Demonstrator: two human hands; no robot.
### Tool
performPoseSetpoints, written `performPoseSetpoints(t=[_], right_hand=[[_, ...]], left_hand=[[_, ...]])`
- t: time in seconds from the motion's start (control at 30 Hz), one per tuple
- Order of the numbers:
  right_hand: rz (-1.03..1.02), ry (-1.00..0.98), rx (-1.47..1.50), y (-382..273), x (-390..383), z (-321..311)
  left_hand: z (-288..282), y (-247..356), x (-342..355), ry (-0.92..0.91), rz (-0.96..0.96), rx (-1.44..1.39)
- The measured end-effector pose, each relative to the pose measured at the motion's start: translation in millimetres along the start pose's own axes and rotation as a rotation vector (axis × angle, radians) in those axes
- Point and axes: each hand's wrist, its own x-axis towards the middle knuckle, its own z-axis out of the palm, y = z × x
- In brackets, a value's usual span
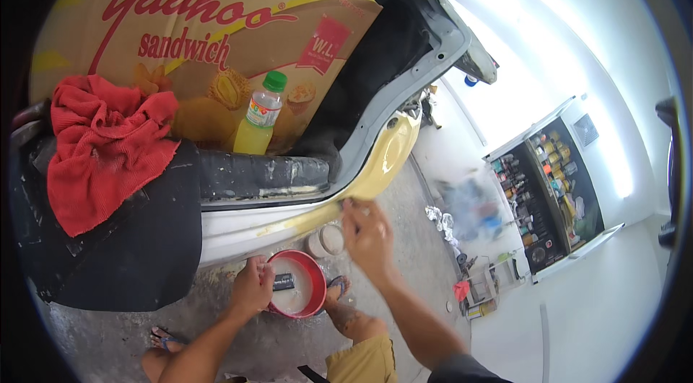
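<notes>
My left hand [253,283] is curled closed beside the red bucket [316,293] of cloudy liquid; whether it holds anything is unclear. A black rectangular item [284,281] shows at the bucket, next to that hand. My right hand [367,231], fingers bent together, touches the car's curved rear panel [382,155], painted pale yellow along part of it and white lower left. What those fingers hold is hidden. Round pale containers [330,238] stand on the floor between my hands. Above, a red cloth [108,152] lies on black padded trim [123,253].
A large cardboard box [180,22] sits in the car opening, with a bottle of yellow drink [256,116] before it. The concrete floor [202,336] holds my sandalled feet. At right are an open cabinet [548,188] of cans, a cart [487,289] and crumpled white material [439,223].
</notes>
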Motion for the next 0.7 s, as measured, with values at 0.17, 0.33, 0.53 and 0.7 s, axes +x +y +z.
performPoseSetpoints(t=[0.17,0.33,0.53,0.7], right_hand=[[0.093,0.162,-0.043,-14,2,3],[0.076,0.112,0.05,-17,5,4],[0.144,-0.072,0.222,-14,13,0],[0.113,0.107,0.064,-27,14,-1]], left_hand=[[1,-7,-14,0.065,0.071,-0.041],[6,-2,-8,0.045,0.098,-0.022],[8,4,0,0.044,0.118,-0.022],[12,2,3,0.046,0.115,-0.024]])
